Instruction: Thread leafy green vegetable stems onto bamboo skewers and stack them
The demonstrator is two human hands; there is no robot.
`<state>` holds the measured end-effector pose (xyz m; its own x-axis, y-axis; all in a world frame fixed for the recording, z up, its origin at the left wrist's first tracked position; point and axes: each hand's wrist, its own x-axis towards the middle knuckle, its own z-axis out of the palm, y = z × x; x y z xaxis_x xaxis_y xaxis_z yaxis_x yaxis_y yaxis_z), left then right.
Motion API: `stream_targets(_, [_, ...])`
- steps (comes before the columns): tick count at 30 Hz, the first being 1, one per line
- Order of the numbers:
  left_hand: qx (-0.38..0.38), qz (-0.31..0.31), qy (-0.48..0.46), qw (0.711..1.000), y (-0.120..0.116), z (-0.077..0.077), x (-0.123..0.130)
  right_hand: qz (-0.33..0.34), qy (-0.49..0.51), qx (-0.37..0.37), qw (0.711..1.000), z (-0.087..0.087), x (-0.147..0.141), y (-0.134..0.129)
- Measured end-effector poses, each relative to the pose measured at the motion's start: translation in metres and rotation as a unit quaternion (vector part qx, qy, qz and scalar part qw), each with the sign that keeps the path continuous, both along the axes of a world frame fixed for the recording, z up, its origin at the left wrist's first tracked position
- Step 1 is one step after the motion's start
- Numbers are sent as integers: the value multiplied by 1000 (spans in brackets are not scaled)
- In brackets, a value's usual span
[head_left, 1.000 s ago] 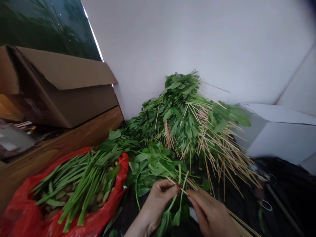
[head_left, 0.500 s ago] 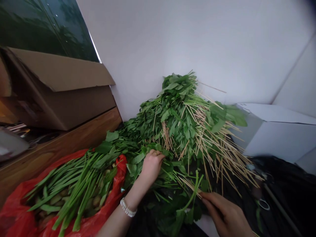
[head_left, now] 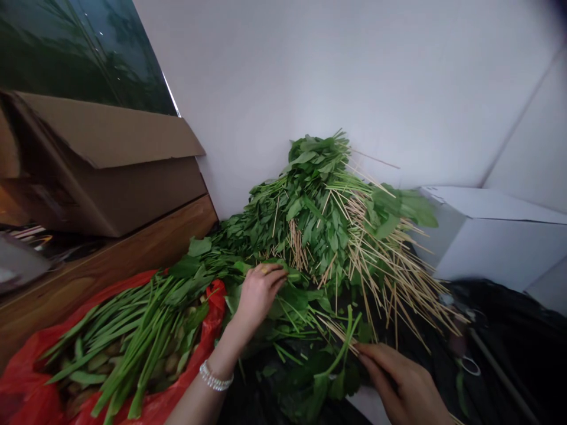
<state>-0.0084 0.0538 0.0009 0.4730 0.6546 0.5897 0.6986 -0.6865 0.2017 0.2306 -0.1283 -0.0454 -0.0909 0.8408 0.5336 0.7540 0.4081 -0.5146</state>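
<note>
My left hand, with a ring and a beaded bracelet, is over loose leafy greens. Its fingers are closed, and a bit of green shows at their tips. Between thumb and fingers, my right hand pinches a few thin bamboo skewers, their far ends pointing into the loose greens. A thick green stalk lies across beside these skewers. Behind both hands rises a large heap of skewered greens, many bare stick ends fanning out to the right.
At the left, a red plastic bag holds long green stalks and small brownish-green pieces. A cardboard box stands on a wooden surface. White boxes and black plastic are at the right. A white wall rises behind.
My left hand has shifted a little to the left, still among the greens. My right hand keeps its pinch on the skewers, nearly in place.
</note>
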Motion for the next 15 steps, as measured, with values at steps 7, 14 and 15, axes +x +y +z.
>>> stream_targets(7, [-148, -70, -299, 940, -45, 46, 5, -9, 16, 10, 1000, 21, -8, 5])
stream_targets(14, [-543, -107, -588, 590, -64, 13, 14, -4, 53, 12, 999, 46, -27, 10])
stream_targets(15, [-557, -107, -599, 565, -66, 10, 15, -1, 54, 7, 999, 47, -29, 10])
